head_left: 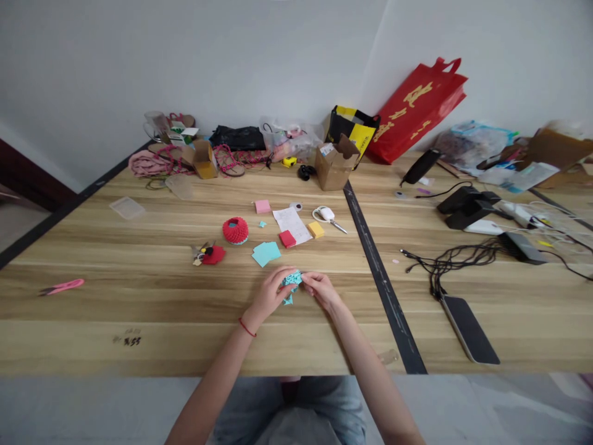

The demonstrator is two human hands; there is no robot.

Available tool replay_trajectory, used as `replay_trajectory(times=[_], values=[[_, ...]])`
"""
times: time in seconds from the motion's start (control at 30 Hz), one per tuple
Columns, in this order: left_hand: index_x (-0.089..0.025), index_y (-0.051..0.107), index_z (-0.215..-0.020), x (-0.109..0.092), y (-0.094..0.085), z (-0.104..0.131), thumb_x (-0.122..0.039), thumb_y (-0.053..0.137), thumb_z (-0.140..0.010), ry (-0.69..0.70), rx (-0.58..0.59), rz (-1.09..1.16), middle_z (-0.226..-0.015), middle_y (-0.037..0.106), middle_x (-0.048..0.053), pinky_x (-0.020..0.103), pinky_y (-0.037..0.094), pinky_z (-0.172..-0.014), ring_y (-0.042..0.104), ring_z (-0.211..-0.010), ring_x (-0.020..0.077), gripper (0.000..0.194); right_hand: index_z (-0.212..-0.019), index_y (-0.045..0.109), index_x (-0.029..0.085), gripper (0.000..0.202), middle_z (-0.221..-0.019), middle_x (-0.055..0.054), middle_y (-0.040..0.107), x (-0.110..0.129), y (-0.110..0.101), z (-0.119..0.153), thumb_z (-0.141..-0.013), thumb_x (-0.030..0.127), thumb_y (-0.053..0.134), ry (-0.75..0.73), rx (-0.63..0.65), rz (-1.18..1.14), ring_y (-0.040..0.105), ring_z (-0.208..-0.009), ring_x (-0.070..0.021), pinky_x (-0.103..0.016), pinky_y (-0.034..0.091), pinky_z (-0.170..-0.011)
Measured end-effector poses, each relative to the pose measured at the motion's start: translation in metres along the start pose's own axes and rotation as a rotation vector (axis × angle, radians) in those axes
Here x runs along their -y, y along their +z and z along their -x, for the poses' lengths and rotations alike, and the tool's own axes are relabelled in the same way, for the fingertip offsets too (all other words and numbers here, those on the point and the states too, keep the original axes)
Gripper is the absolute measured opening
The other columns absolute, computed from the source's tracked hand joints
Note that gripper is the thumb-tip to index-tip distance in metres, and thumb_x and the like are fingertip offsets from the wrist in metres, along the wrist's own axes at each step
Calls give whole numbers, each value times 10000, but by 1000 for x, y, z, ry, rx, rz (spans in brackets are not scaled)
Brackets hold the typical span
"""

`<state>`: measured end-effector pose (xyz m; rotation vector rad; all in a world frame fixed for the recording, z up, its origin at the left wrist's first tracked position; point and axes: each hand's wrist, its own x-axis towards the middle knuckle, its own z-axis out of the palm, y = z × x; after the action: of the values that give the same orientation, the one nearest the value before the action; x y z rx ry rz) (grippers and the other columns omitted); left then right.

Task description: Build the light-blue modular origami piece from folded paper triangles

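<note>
Turquoise folded-paper piece (pixel 291 279) over counter (pixel 185 337), just nearside of turquoise sheets (pixel 267 253). Left hand (pixel 273 287) clamped round its left side; right hand (pixel 323 292) pinched on right edge. Probably light, springy, crushable; best held gently by folded edges.

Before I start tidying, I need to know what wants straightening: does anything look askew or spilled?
The red shopping bag leans well off upright at the back, and the black cables at right lie tangled. I see no spill.
</note>
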<state>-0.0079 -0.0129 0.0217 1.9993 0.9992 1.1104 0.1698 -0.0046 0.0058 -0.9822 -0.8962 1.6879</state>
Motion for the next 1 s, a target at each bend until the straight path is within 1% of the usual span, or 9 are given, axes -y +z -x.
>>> replay_trajectory(times=[0.2, 0.43, 0.53, 0.73, 0.87, 0.93, 1.0], values=[[-231, 567, -1183, 1, 1, -1, -270, 545, -877, -44, -23, 41, -1189, 619, 82, 391, 444, -984, 556, -1134, 214, 309, -620, 688, 157, 280, -404, 69, 433, 2, -1, 0, -552, 397, 816, -25, -57, 60, 283, -406, -51, -243, 167, -441], [-215, 580, -1151, 3, 2, 0, -323, 545, -874, -140, -23, 68, -1143, 655, 86, 367, 469, -930, 604, -1064, 222, 299, -600, 685, 162, 270, -411, 67, 440, 3, 0, 0, -539, 387, 821, -17, -52, 41, 272, -407, -46, -240, 171, -434], [-213, 580, -1140, 3, 2, 0, -326, 541, -876, -148, -21, 69, -1134, 659, 82, 361, 472, -923, 609, -1053, 216, 289, -592, 684, 163, 267, -409, 67, 438, 1, -1, -1, -542, 387, 820, -31, -49, 54, 280, -404, -48, -240, 176, -433], [-211, 583, -1128, 0, 1, -3, -314, 536, -879, -132, -5, 65, -1127, 660, 83, 361, 477, -915, 611, -1041, 212, 274, -589, 673, 160, 273, -444, 53, 482, -1, -2, -1, -548, 390, 815, -46, -39, 91, 298, -411, -52, -242, 196, -430], [-216, 600, -1113, 0, 2, -3, -311, 545, -870, -119, -6, 81, -1124, 660, 87, 382, 469, -925, 605, -1045, 221, 267, -577, 657, 158, 291, -420, 65, 443, 1, -1, 0, -549, 402, 813, -43, -32, 109, 294, -410, -53, -242, 195, -431], [-220, 608, -1104, 2, 3, -2, -315, 552, -865, -136, -6, 109, -1123, 660, 85, 392, 461, -936, 599, -1052, 225, 264, -589, 656, 157, 304, -422, 67, 440, 1, 0, 0, -546, 415, 812, -38, -39, 125, 289, -408, -52, -239, 193, -430], [-222, 612, -1091, 5, 6, -2, -333, 565, -854, -197, -30, 171, -1119, 660, 81, 389, 462, -936, 600, -1048, 226, 266, -618, 660, 157, 324, -419, 70, 433, 1, 0, 0, -557, 443, 802, -45, -46, 145, 291, -405, -53, -236, 199, -431]])
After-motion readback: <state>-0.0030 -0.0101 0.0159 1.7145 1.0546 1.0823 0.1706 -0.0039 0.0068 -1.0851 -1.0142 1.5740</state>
